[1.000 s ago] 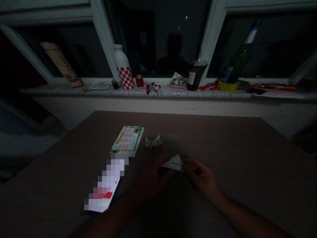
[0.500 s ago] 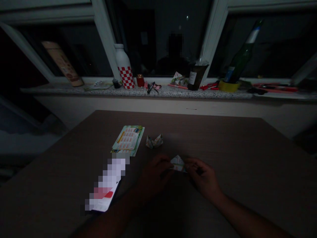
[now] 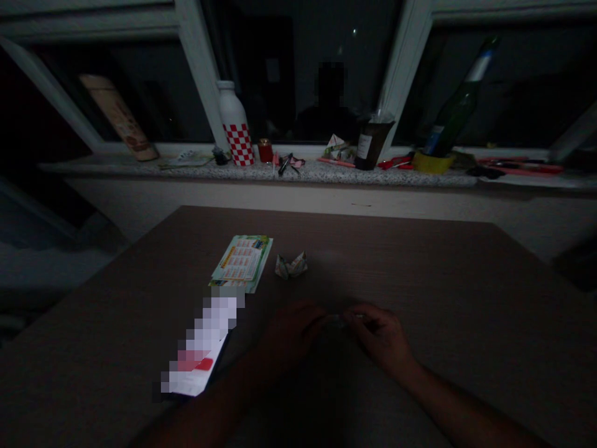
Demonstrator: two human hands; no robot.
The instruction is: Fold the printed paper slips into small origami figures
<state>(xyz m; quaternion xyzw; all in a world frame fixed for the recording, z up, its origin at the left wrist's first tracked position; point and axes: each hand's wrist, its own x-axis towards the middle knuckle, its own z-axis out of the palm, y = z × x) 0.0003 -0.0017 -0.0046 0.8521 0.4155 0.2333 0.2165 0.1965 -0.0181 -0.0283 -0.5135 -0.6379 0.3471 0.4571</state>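
Between my two hands is a small piece of folded paper [image 3: 334,318], seen nearly edge-on, so that only a thin pale strip shows. My left hand [image 3: 295,328] pinches its left end, in deep shadow. At the right end, my right hand [image 3: 379,330] has thumb and fingers closed on the paper. Just beyond my left hand stands a folded paper piece [image 3: 291,266] with two raised points. Farther left lies a stack of printed sheets [image 3: 242,261] in green and white.
A lit phone [image 3: 198,367], partly blurred out, lies beside my left forearm on the brown table [image 3: 420,267]. Along the windowsill [image 3: 186,173] stand a red-checked white bottle [image 3: 239,134], a dark cup [image 3: 370,146], a green bottle [image 3: 459,106] and a tan flask [image 3: 120,118].
The paper between my hands has tipped: its printed triangular face showed before, and now only a thin edge does. Both hands keep about the same place.
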